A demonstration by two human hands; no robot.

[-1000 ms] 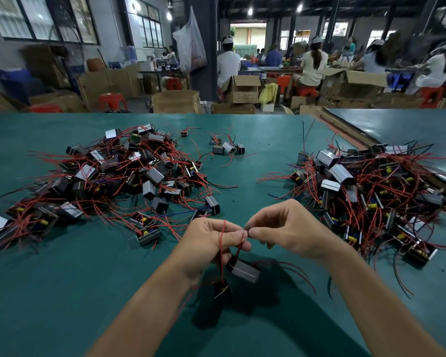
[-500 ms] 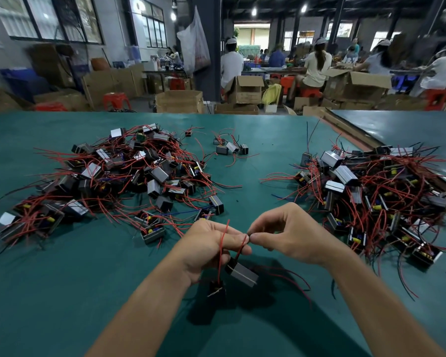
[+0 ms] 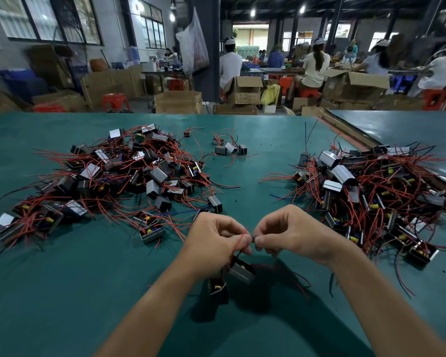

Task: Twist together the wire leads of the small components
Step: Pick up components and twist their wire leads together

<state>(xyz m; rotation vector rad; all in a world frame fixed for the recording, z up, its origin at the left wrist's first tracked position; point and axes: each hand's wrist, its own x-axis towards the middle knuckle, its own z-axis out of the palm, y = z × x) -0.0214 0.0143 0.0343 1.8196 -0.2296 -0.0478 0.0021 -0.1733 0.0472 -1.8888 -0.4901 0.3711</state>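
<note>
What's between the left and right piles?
Head view: mostly bare green table, with stray red leads reaching in from the left pile and right pile. A small cluster of components sits at the gap's far end.

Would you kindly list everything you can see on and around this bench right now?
table: one, teal, foreground
left pile of components: many, grey-black with red wires, table's left
right pile of components: many, same colours, table's right
small cluster: a few components, far centre
held components: two, dark, hanging below the hands
leads: red, pinched between both hands
cardboard boxes: several, brown, floor beyond
stools: several, red, beyond
people: several, seated at far benches
left hand: pinches leads
right hand: pinches leads
</note>
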